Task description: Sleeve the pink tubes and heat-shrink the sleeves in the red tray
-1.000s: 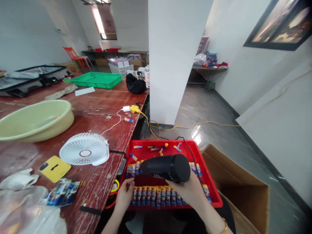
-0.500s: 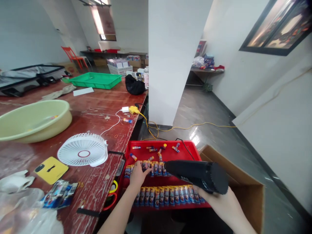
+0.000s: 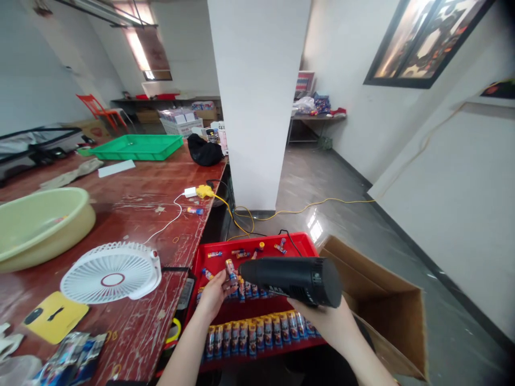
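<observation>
My left hand [image 3: 214, 294] is closed on a small tube [image 3: 230, 269] with a yellow end and a blue printed wrap, holding it tilted above the red tray [image 3: 309, 244]. My right hand [image 3: 324, 321] grips a black heat gun [image 3: 289, 276] lying level across the tray, its nozzle pointing left, close to the held tube. The fingers on the handle are partly hidden below the body. Along the tray's near side stands a row of similar tubes [image 3: 252, 336]. Another row [image 3: 242, 289] shows partly behind the heat gun, and several loose tubes [image 3: 215, 254] lie at the far side.
Left of the tray stands a worn red table with a white fan [image 3: 112, 276], a yellow phone case [image 3: 56, 317], a pale green basin [image 3: 80, 220] and a green tray [image 3: 137, 147]. An open cardboard box [image 3: 396, 321] sits at right. A yellow cord [image 3: 306, 208] crosses the floor.
My left hand has lifted a tube from the row up to the heat gun's nozzle. The heat gun has turned more level. The view has shifted slightly right.
</observation>
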`<state>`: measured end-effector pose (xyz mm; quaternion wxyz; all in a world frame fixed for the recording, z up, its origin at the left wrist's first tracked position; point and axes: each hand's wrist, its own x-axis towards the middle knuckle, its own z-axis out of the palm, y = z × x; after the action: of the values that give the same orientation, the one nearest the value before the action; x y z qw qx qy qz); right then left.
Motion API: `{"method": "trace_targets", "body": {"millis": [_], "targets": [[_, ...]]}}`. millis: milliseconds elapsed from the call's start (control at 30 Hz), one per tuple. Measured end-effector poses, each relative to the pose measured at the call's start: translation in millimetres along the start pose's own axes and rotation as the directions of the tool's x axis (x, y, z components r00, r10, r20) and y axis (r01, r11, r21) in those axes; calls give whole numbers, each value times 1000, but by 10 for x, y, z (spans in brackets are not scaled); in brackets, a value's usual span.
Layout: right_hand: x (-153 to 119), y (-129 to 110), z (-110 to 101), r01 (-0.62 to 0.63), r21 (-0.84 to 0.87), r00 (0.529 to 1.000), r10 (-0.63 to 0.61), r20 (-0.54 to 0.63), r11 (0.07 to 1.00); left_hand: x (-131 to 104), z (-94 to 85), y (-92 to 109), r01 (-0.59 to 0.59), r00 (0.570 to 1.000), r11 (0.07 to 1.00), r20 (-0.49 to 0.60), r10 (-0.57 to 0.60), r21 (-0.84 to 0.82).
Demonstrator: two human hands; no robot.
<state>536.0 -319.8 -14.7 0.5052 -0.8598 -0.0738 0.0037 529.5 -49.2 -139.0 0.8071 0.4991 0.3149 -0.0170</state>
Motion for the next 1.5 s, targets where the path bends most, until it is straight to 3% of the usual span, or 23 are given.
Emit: {"method": "trace_targets", "body": {"millis": [133,300,367,467,567,633,700,800,900,967,1067,1167,1267,1433,1500], "targets": [[11,-27,38,19,3,1000,-19,2,1000,103,30,-14,61,997,997,-53,-64,-54],[37,103,-22,-13,-30,997,10,-74,999,506,114,-11,66,991,993,-124,-53,101],[64,170,-54,-22,-58,993,15,-120,998,734,165,26,60,989,973,-146,-27,223],[78,277,-107,-68,-120,994,57,-92,990,1038,225,136,35,983,911,-178,43,412],[18,398,-163,-130,-160,989,118,-85,979,1108,173,252,-69,965,829,-174,197,554],[-50,475,-182,-151,-129,984,136,-115,980,943,35,255,-165,937,765,-142,318,622],[-110,517,-156,-148,-78,984,139,-111,986,617,-166,151,-247,904,700,-102,416,670],[-135,444,7,-78,-30,997,78,-10,996,-7,-458,-178,-278,864,633,-99,493,722],[-80,241,270,35,-29,990,-31,139,999,-498,-607,-532,-260,842,567,-103,529,782],[-33,116,422,88,-83,978,-70,194,993,-647,-636,-694,-250,832,511,-88,548,822],[1,62,483,137,-167,975,-104,196,976,-616,-660,-794,-197,819,440,-100,565,876],[-23,214,280,108,-236,985,-72,155,966,-449,-665,-772,-158,819,380,-94,566,911],[-99,481,-148,-2,-333,996,31,82,943,-319,-557,-704,-214,810,304,-5,587,928],[-277,807,-957,-259,-512,961,164,-224,819,-253,-150,-591,-433,748,158,256,612,887],[-347,873,-1168,-305,-504,945,189,-268,808,-240,25,-568,-495,711,102,335,618,863]]}}
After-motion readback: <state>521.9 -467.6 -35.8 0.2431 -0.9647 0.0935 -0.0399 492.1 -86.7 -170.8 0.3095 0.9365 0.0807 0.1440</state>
